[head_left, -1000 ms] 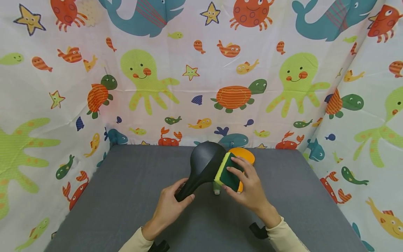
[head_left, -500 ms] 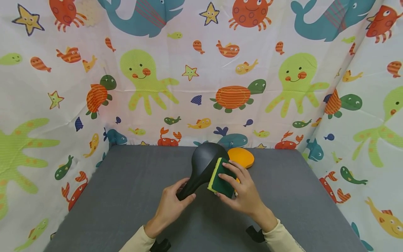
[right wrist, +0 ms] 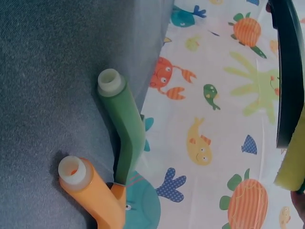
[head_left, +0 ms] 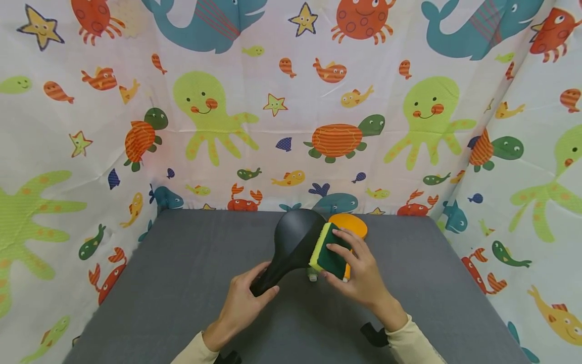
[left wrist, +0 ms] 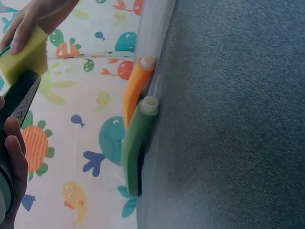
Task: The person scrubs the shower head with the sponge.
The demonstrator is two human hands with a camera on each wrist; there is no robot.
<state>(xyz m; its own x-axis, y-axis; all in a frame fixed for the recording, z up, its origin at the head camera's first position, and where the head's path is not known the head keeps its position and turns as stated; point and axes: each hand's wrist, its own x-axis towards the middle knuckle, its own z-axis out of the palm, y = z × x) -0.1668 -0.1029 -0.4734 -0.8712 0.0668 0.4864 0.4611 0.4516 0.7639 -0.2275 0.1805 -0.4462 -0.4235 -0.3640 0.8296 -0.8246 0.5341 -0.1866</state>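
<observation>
No readable text, labels, brands, numbers, signs

Head view high above the grey felt tabletop (head_left: 182,283); both wrist views low, close, sharing the green plastic ladle (left wrist: 136,145) (right wrist: 125,129).

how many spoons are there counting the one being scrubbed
3: a black spoon held in the left hand, plus an orange spoon and a green spoon lying together on the grey table.

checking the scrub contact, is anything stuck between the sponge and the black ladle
Nothing visible is. The right hand presses the sponge straight against the edge of the black ladle, whose handle the left hand grips. The orange ladle and green ladle lie behind, on the table.
</observation>
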